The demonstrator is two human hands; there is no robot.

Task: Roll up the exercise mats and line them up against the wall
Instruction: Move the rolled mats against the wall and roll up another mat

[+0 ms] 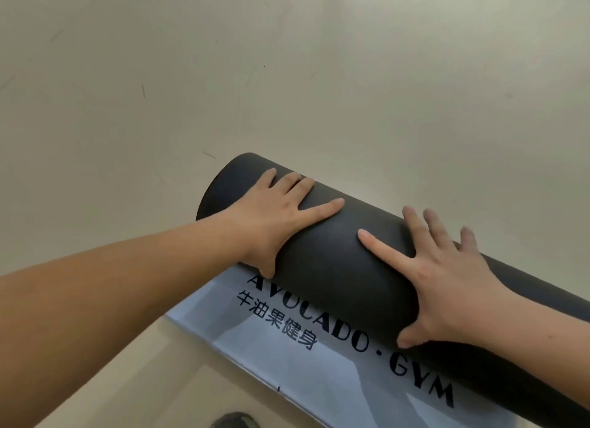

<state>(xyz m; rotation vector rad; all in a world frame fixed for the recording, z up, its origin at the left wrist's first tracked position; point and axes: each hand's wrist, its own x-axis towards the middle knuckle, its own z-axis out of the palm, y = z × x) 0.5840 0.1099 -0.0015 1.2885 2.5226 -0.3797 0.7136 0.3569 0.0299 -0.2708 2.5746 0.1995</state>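
Exercise mat (335, 268), dark grey on its outer face, lies on the pale floor (287, 76) rolled most of the way into a thick cylinder. Its long axis runs across the person's front, from the upper left of the view down to the lower right, where it passes out of frame. The part not yet rolled is a light printed strip lying flat on the near side of the cylinder, towards the person, with the lettering (351, 328) "AVOCADO · GYM" half tucked under the curve. The left hand (274, 217) lies spread and flat on top of the roll close to its left end, fingers straight and reaching over the far side, thumb down at the near seam. The right hand (447, 287) presses in the same way further along, fingers splayed and thumb hooked low on the near face; neither hand clasps anything. Since the loose strip lies on the person's side, the roll probably has to be drawn back towards the body to take it up. With both palms left of the hidden right end, that end may lag and skew. A dark object (234, 420) at the bottom edge is too cropped to name.
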